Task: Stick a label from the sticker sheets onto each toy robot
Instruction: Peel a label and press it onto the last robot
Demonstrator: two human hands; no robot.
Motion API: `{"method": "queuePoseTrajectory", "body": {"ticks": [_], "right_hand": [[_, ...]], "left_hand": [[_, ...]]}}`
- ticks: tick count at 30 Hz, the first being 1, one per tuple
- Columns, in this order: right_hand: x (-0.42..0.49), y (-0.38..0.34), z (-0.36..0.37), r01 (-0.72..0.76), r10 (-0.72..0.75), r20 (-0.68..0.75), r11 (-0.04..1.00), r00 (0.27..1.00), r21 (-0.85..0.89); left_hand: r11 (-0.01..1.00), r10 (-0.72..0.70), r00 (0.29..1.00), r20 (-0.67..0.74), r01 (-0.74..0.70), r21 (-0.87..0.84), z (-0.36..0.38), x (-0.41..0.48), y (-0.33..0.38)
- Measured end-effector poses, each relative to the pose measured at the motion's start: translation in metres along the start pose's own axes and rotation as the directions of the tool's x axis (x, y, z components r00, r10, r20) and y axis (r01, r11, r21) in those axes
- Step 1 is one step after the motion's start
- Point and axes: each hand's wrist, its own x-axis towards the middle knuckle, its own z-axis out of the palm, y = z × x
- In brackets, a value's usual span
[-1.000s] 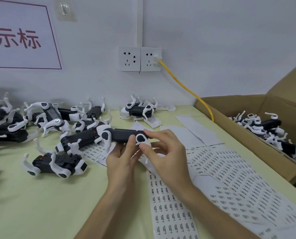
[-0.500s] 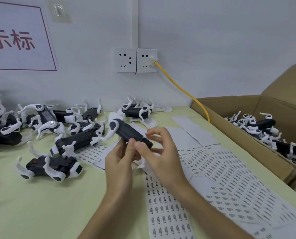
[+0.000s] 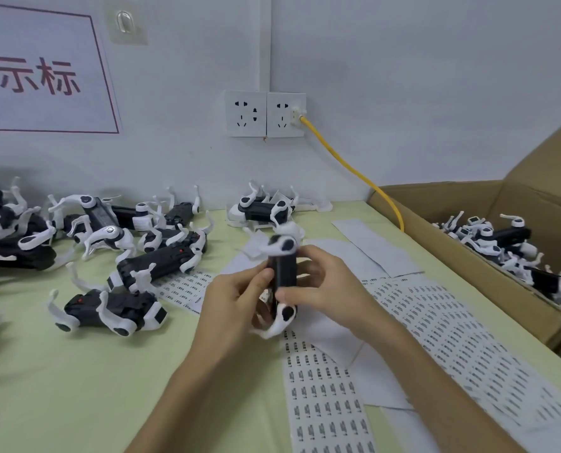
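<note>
1. A wall sign (image 3: pixel 37 76) at the far left carried large red characters ending "示标" inside a red border. The print on the sticker sheets (image 3: pixel 321 397) was too small to read.
2. The table (image 3: pixel 60 387) was pale green and stood against a white wall. A double socket (image 3: pixel 265 114) fed a yellow cable (image 3: pixel 354 171) that ran down behind an open cardboard box (image 3: pixel 436 196) at the right, which held a batch of toy robots (image 3: pixel 508 235).
3. A heap of toy robots (image 3: pixel 156 264), black and white, lay on the far left of the table.
4. The held toy robot (image 3: pixel 284 273) hung above the sheets at mid-table. Its long axis ran near to far, with white legs at both ends, and it was blurred.
5. The left hand (image 3: pixel 236 302) gripped its left side, thumb on the black body. The right hand (image 3: pixel 325 286) clasped its right side.
</note>
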Motion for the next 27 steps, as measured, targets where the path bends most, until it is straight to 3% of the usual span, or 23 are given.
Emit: {"method": "queuePoseTrajectory", "body": {"ticks": [3, 7, 13, 17, 22, 27], "right_hand": [[-0.002, 0.002, -0.002, 0.023, -0.02, 0.017, 0.983, 1.0, -0.181], [-0.002, 0.005, 0.005, 0.07, -0.077, -0.029, 0.98, 0.997, -0.185], [-0.001, 0.004, 0.001, 0.096, -0.106, -0.162, 0.993, 0.981, -0.071], [0.0, 0.001, 0.009, 0.056, -0.042, -0.212, 0.997, 0.976, 0.059], [-0.001, -0.002, 0.012, -0.032, 0.08, -0.191, 0.971, 0.978, 0.238], [-0.003, -0.005, 0.013, -0.134, 0.196, -0.146, 0.927, 0.97, 0.352]], "left_hand": [[0.997, -0.007, 1.0, -0.016, 0.008, 0.078, -0.006, 0.003, -0.002], [1.0, -0.019, 1.0, 0.002, 0.019, 0.006, -0.01, 0.004, -0.001], [0.983, -0.09, 0.971, 0.223, 0.123, -0.135, -0.005, -0.001, 0.005], [0.932, -0.105, 0.944, 0.314, 0.203, -0.3, -0.007, -0.003, 0.006], [0.895, -0.117, 0.914, 0.388, 0.267, -0.357, -0.009, -0.002, 0.003], [0.92, -0.111, 0.897, 0.427, 0.255, -0.296, -0.006, -0.002, 0.004]]}}
